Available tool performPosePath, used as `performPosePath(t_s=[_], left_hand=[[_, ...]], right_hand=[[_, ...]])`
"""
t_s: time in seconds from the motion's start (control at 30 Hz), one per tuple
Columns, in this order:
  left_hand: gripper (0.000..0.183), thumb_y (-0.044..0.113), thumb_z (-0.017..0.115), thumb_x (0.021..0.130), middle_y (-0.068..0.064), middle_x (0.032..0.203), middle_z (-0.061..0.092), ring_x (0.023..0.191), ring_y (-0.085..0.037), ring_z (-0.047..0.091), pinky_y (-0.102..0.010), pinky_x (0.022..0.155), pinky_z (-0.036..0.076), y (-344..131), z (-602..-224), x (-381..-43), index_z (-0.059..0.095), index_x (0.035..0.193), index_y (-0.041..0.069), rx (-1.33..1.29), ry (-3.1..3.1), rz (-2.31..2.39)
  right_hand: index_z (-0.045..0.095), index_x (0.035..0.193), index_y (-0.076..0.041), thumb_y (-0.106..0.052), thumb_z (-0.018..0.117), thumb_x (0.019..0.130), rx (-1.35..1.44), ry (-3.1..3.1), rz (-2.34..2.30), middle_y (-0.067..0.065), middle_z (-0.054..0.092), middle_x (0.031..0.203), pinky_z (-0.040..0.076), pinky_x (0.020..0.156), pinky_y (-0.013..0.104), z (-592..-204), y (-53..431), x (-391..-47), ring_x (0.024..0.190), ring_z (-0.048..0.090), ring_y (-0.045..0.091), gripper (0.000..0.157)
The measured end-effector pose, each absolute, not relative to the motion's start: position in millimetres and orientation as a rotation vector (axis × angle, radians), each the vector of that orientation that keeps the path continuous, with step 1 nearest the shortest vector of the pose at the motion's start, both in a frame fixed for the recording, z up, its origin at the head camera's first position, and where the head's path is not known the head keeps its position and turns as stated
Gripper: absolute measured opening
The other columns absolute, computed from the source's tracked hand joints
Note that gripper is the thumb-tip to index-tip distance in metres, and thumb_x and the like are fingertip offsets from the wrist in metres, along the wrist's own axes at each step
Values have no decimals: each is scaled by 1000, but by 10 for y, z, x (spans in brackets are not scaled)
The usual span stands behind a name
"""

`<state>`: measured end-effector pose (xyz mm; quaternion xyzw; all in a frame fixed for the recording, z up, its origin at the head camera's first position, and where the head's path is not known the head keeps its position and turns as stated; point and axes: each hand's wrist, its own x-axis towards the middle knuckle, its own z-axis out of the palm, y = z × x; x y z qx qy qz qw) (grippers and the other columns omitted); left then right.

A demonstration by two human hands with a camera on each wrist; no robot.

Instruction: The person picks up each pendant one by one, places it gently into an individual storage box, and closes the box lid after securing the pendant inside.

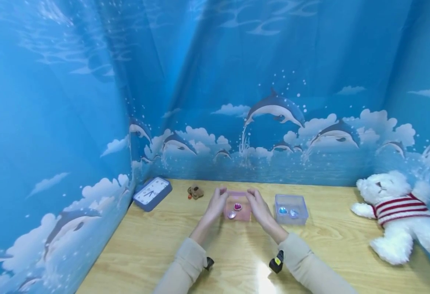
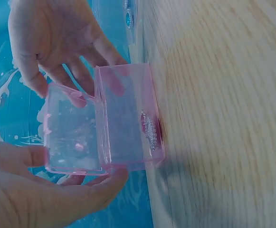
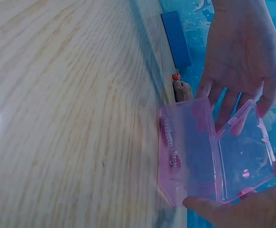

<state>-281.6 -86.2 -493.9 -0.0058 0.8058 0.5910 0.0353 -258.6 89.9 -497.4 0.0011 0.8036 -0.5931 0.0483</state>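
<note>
A clear pink plastic box [image 1: 237, 216] stands on the table with its hinged lid [image 2: 73, 128] raised. Inside lie a red heart-shaped gem [image 1: 238, 207] with a beaded silvery rim and a pale gem [image 1: 231, 214]. At the box's left side my left hand [image 1: 217, 202] grips it, thumb against the lid's edge and fingers along the side. My right hand [image 1: 259, 207] holds the opposite side in the same way, its thumb at the lid's edge in the right wrist view. Parts of the fingers are hidden behind the lid.
Right of the hands stands a clear bluish box [image 1: 291, 219] holding blue gems [image 1: 282, 210]. A small brown toy [image 1: 195, 191] and a blue-framed clock [image 1: 152, 194] are at the back left. A white teddy bear [image 1: 398, 237] lies at the right. A dolphin-print curtain [image 1: 207, 81] borders the table.
</note>
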Motion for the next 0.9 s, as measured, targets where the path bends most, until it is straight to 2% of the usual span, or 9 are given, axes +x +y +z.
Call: performPosePath(t_s=[0.17, 0.27, 0.4, 0.43, 0.5, 0.63, 0.73, 0.9], left_hand=[[53, 19, 52, 107, -24, 164, 42, 149, -46, 44, -61, 126, 36, -898, -4993, -2802, 43, 155, 0, 69, 2471, 1787], [50, 13, 53, 106, -24, 163, 43, 145, -45, 49, -57, 120, 46, -904, -5032, -2795, 44, 154, 1, 104, 2474, 1786], [51, 4, 54, 104, -27, 156, 49, 135, -44, 57, -43, 95, 61, -892, -5051, -2788, 44, 154, 2, 124, 2499, 1771], [52, 2, 54, 103, -29, 154, 50, 132, -44, 59, -40, 88, 62, -888, -5054, -2786, 44, 154, 1, 133, 2511, 1763], [55, -1, 54, 102, -30, 153, 51, 130, -44, 60, -36, 81, 61, -883, -5060, -2778, 42, 155, 0, 145, 2520, 1751], [58, -6, 56, 99, -31, 157, 46, 132, -46, 59, -46, 94, 62, -877, -5088, -2764, 41, 155, -3, 201, 2584, 1707], [59, -7, 56, 99, -31, 159, 43, 131, -48, 58, -54, 98, 60, -872, -5119, -2759, 39, 156, -3, 208, 2573, 1720], [59, -2, 54, 103, -31, 161, 40, 138, -48, 53, -54, 103, 59, -853, -5158, -2761, 37, 158, 0, 175, 2500, 1775]], right_hand=[[34, 161, -3, -35, 38, 113, -27, 2505, -1756, 22, 31, 171, 24, 131, 62, -4990, 900, -2597, 157, 32, 46, 58], [32, 162, -1, -29, 36, 114, -57, 2506, -1759, 23, 29, 171, 26, 130, 62, -5014, 900, -2599, 156, 33, 48, 56], [31, 162, 0, -23, 35, 114, -83, 2512, -1777, 24, 28, 171, 29, 128, 64, -5040, 897, -2593, 154, 36, 49, 53], [32, 162, 0, -22, 36, 114, -78, 2512, -1780, 24, 28, 171, 29, 128, 64, -5047, 896, -2592, 154, 36, 49, 52], [33, 161, 0, -20, 37, 114, -79, 2522, -1780, 25, 28, 171, 30, 127, 64, -5065, 894, -2589, 153, 36, 50, 51], [34, 160, 0, -12, 39, 111, -83, 2531, -1770, 26, 28, 170, 31, 126, 64, -5103, 898, -2580, 153, 37, 50, 50], [33, 161, -1, -6, 40, 109, -82, 2515, -1767, 25, 26, 171, 33, 125, 64, -5124, 913, -2566, 153, 36, 50, 52], [32, 162, -3, -3, 41, 108, -75, 2509, -1759, 23, 24, 173, 33, 125, 64, -5120, 951, -2561, 154, 34, 51, 55]])
